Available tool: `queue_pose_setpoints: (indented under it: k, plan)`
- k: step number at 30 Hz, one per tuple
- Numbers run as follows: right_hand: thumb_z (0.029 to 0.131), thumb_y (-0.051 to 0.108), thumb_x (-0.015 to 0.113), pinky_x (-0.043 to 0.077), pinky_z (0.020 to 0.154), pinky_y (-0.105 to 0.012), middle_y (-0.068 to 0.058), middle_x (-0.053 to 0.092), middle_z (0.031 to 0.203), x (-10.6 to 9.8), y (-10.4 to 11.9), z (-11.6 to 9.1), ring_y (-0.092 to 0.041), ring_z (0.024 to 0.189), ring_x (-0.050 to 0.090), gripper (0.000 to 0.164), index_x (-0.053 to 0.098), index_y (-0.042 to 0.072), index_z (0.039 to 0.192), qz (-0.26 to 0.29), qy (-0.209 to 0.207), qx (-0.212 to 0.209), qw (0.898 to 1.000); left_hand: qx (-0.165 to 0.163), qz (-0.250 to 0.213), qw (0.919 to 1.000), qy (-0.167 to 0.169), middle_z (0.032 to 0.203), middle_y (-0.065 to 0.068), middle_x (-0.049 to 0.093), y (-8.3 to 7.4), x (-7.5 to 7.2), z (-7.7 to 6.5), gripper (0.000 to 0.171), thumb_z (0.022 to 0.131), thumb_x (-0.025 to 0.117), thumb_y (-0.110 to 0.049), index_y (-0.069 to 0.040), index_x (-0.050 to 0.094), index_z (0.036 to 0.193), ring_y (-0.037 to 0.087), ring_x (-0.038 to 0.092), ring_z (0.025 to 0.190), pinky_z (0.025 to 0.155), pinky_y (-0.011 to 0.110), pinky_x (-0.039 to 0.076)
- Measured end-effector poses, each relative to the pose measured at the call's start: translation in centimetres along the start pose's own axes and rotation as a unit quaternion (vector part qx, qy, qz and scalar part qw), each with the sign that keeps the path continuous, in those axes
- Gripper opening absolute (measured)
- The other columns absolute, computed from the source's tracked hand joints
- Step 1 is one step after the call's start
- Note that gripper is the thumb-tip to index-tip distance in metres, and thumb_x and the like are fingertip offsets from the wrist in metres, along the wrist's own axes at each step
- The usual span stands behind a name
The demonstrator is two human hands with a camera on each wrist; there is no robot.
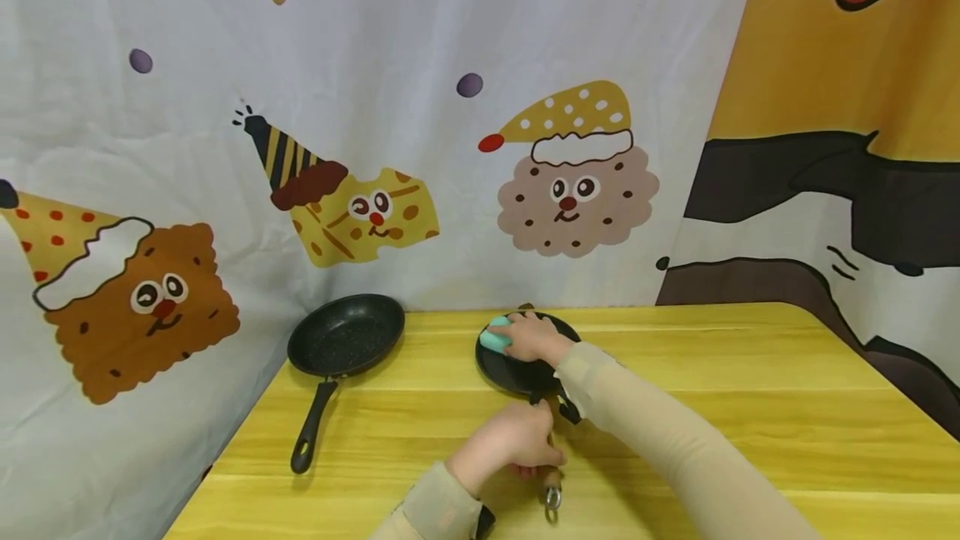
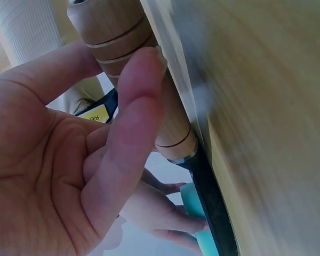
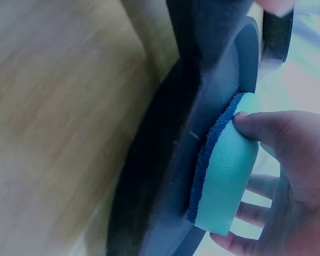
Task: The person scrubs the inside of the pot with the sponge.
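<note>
A black frying pan [image 1: 504, 372] with a wooden handle [image 2: 173, 120] lies at the back middle of the table in the head view. My left hand [image 1: 512, 440] grips that handle, its thumb and fingers curled around the wood. Over the pan, my right hand [image 1: 536, 338] pinches a turquoise sponge [image 3: 229, 173] between thumb and fingers. The sponge's dark blue scouring side [image 3: 210, 149] faces down against the pan's inner surface, toward its left side. A metal hanging ring [image 1: 552, 497] shows at the handle's end.
A second, speckled black frying pan [image 1: 348, 336] lies on the left of the yellow wood-grain table [image 1: 720, 423], its black handle [image 1: 311, 432] pointing toward the front. Behind the table hangs a white curtain [image 1: 405, 65] with cartoon food prints.
</note>
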State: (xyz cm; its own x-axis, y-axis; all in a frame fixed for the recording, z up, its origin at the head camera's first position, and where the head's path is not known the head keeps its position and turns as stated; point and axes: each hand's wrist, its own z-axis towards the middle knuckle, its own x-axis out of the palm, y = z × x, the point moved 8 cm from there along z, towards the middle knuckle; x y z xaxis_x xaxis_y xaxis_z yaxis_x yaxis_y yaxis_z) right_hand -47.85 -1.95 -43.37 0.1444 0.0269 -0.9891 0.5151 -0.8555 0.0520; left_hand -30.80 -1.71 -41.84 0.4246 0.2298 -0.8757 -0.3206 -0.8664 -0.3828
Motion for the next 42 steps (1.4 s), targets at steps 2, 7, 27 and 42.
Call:
queue_pose_setpoints:
  k: [2, 7, 27, 42]
  plan:
    - [0.098, 0.036, 0.058, 0.032, 0.103, -0.06, -0.011, 0.031, 0.154, 0.0, -0.1, 0.1, -0.041, 0.138, 0.028, 0.055, 0.038, 0.038, 0.149, -0.001, 0.0, -0.001, 1.0, -0.001, -0.002, 1.0, 0.002, 0.048, -0.002, 0.059, 0.0, 0.1, 0.0, 0.077, 0.091, 0.069, -0.034, 0.01, 0.034, 0.145, 0.015, 0.06, 0.042, 0.041, 0.024, 0.047]
    - [0.099, 0.036, 0.056, 0.029, 0.104, -0.062, -0.012, 0.03, 0.155, 0.1, -0.8, 0.3, -0.041, 0.14, 0.025, 0.053, 0.038, 0.037, 0.149, -0.002, -0.001, 0.001, 1.0, -0.003, 0.006, 1.0, -0.002, 0.046, -0.003, 0.058, 0.1, 0.2, 0.1, 0.075, 0.091, 0.069, -0.034, 0.01, 0.037, 0.143, 0.013, 0.058, 0.04, 0.041, 0.024, 0.047]
    - [0.099, 0.033, 0.054, 0.028, 0.103, -0.065, -0.017, 0.029, 0.154, -0.5, -4.4, -0.2, -0.046, 0.139, 0.023, 0.05, 0.042, 0.03, 0.148, 0.054, 0.001, 0.033, 0.998, -0.006, 0.005, 0.9999, -0.008, 0.046, -0.003, 0.058, 0.0, 0.3, 0.2, 0.08, 0.09, 0.07, -0.035, 0.01, 0.033, 0.145, 0.014, 0.059, 0.04, 0.04, 0.024, 0.047]
    - [0.094, 0.024, 0.066, 0.035, 0.099, -0.064, -0.018, 0.033, 0.153, -0.6, -5.5, -0.9, -0.049, 0.136, 0.027, 0.054, 0.049, 0.028, 0.145, 0.073, -0.024, 0.006, 0.997, -0.001, -0.004, 1.0, -0.006, 0.046, -0.002, 0.058, 0.0, 0.3, 0.0, 0.078, 0.09, 0.07, -0.034, 0.01, 0.035, 0.143, 0.016, 0.059, 0.041, 0.04, 0.025, 0.047]
